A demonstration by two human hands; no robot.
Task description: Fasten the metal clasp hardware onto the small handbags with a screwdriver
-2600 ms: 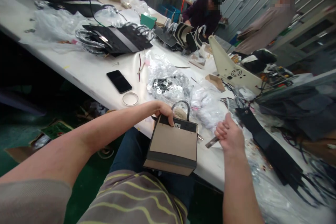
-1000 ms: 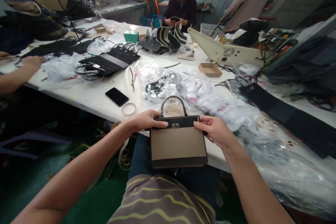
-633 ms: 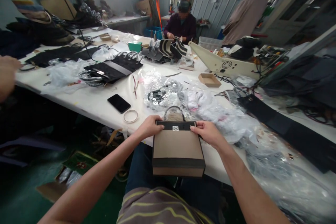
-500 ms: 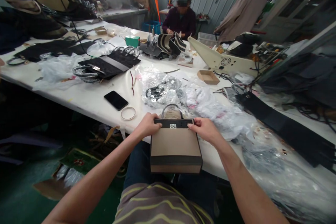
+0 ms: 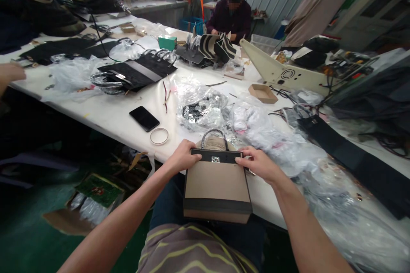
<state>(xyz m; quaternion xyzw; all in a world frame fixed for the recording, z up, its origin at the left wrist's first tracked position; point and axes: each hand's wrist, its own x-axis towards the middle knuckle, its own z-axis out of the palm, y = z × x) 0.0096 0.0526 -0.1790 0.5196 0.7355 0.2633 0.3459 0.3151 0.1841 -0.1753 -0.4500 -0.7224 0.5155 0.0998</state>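
Observation:
A tan and black handbag (image 5: 218, 182) leans between my lap and the table edge, its looped handle (image 5: 214, 133) pointing away from me. On its black top band sits a small silver metal plate (image 5: 215, 159). My left hand (image 5: 186, 155) pinches the upper left corner, thumb on the front. At the upper right corner my right hand (image 5: 254, 161) grips in the same way. Fingers behind the bag are partly hidden. A roll of beige cord or tape (image 5: 214, 143) shows just behind the handle.
On the white table (image 5: 115, 108) lie a phone (image 5: 144, 118), a ring-shaped band (image 5: 159, 136) and plastic bags (image 5: 262, 123) with metal parts. Black bag pieces (image 5: 352, 160) lie right. A co-worker (image 5: 229, 17) sits opposite; another person (image 5: 315, 6) stands behind. Someone's hand (image 5: 11, 74) shows at far left.
The view has shifted slightly, so the bag and both hands appear a little lower and to the right. Both hands keep their hold. Another person's hand has come in at the left edge.

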